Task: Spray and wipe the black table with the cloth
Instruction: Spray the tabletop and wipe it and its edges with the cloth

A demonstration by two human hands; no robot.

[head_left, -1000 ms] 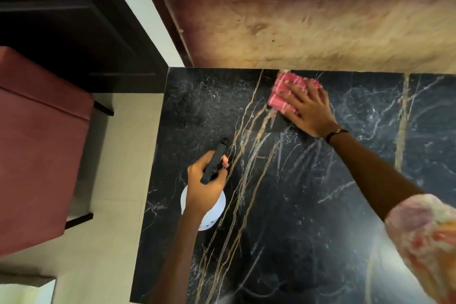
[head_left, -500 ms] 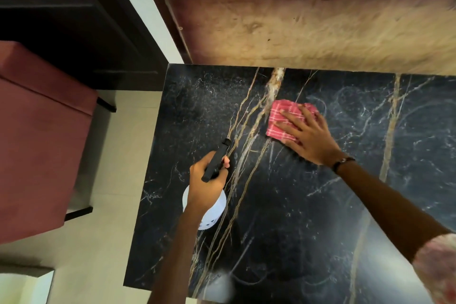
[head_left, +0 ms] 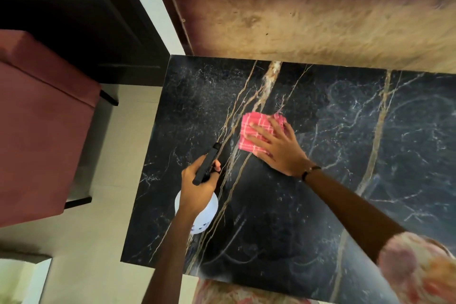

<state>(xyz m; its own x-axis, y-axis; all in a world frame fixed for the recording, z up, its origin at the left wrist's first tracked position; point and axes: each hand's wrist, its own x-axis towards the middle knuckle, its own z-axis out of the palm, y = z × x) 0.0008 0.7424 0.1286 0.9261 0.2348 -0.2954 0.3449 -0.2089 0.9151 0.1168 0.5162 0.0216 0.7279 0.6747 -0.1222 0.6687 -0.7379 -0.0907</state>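
The black marble table (head_left: 283,217) with gold and white veins fills the middle and right of the view. A folded pink checked cloth (head_left: 254,131) lies flat on it near the centre. My right hand (head_left: 278,148) presses on the cloth with fingers spread, covering its lower right part. My left hand (head_left: 197,190) grips a white spray bottle (head_left: 199,215) with a black trigger head, held above the table's left side, nozzle pointing away from me.
A dark red upholstered seat (head_left: 42,126) stands on the pale floor left of the table. A worn brown wall (head_left: 308,12) runs along the table's far edge. Dark furniture (head_left: 61,7) sits at the upper left.
My right hand has slid the cloth from the table's far edge toward me and slightly left. The left hand with the spray bottle has hardly moved.
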